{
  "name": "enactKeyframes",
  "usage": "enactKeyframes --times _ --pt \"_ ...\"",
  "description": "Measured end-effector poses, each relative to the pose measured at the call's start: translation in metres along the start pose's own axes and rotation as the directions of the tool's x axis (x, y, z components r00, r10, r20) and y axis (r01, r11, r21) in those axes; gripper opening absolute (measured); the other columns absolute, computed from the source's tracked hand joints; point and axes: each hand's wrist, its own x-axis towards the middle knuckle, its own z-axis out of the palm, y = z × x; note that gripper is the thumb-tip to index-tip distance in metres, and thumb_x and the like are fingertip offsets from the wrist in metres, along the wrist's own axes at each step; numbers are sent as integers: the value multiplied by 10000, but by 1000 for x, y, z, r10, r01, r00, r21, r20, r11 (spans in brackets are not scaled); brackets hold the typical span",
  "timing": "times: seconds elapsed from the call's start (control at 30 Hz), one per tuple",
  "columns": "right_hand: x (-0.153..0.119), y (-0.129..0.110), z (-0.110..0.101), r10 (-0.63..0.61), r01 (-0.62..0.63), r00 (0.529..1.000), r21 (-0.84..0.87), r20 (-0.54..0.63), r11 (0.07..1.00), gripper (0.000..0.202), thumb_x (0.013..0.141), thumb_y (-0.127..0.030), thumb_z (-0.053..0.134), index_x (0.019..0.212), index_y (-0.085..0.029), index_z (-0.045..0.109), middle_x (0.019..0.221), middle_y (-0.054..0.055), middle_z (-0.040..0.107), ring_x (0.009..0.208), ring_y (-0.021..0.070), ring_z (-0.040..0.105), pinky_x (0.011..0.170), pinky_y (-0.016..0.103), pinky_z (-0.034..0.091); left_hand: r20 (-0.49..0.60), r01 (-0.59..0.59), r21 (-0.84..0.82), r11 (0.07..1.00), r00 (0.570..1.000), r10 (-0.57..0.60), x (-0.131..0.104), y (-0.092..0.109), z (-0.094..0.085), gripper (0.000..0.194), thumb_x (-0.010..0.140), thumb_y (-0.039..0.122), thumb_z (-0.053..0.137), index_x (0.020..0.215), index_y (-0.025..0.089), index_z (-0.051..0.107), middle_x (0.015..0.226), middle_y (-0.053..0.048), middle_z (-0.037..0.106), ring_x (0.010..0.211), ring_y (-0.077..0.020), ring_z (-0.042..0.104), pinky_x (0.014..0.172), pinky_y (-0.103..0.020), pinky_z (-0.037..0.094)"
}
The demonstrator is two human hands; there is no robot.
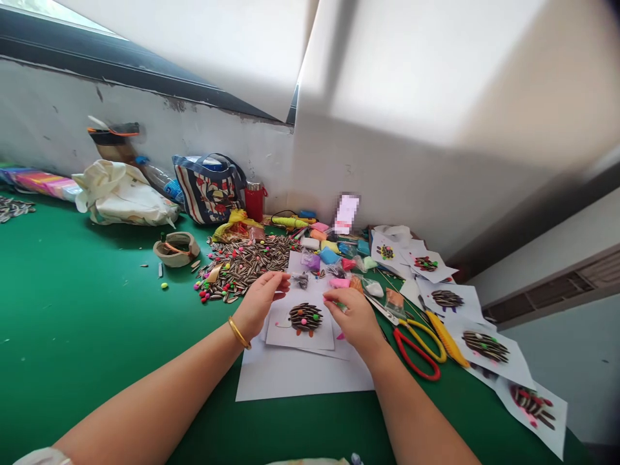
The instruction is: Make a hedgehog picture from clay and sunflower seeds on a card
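Observation:
A hedgehog picture (pixel 305 319), its body made of sunflower seeds with coloured dots, lies on a white paper card (pixel 283 339) between my hands. My left hand (pixel 264 300), with a gold bangle at the wrist, is above the card's left side, fingers curled together. Close to its fingertips is a small packet of dark clay (pixel 301 280); I cannot tell whether they touch. My right hand (pixel 352 313) is over the card's right side, thumb and fingertips pinched. Whatever either hand may hold is too small to make out. Larger white sheets (pixel 300 378) lie underneath.
A pile of sunflower seeds (pixel 256 261) with coloured balls spreads to the left. Clay packets (pixel 330 256) lie behind. On the right are scissors (pixel 419 349), a yellow cutter (pixel 445 339) and finished seed pictures (pixel 485 347). A bowl (pixel 177 250) and bags (pixel 209 194) stand farther left.

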Motion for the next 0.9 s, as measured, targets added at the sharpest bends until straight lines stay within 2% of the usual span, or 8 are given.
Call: enactKeyframes --times 0.17,0.33,0.6,0.9 --pt "1 -4 6 65 -34 986 -200 151 979 141 869 -194 589 922 -232 714 900 19 726 873 186 636 802 300 436 -7 17 173 985 1000 -16 5 -6 0 322 708 451 698 835 157 668 805 -47 651 800 -177 587 780 -302 449" --pt "5 -8 7 91 8 961 -355 260 935 162 895 -245 572 945 -242 726 895 19 733 864 177 637 758 289 405 29 4 280 960 1000 -12 8 -13 -1 346 719 481 668 835 155 668 789 -56 664 786 -190 600 756 -305 457" --pt "9 -12 9 118 -1 951 -380 286 925 173 899 -273 580 963 -262 740 911 19 748 885 183 643 789 294 387 139 -142 507 850 987 82 12 -22 -7 302 779 460 577 811 177 675 773 -39 668 775 -201 607 715 -296 458" --pt "9 -12 13 125 8 944 -399 307 917 200 908 -251 554 987 -270 736 917 7 751 888 171 659 774 284 387 159 -157 528 835 984 85 13 -21 -8 292 776 445 574 803 176 681 746 -35 646 746 -196 586 680 -281 455"
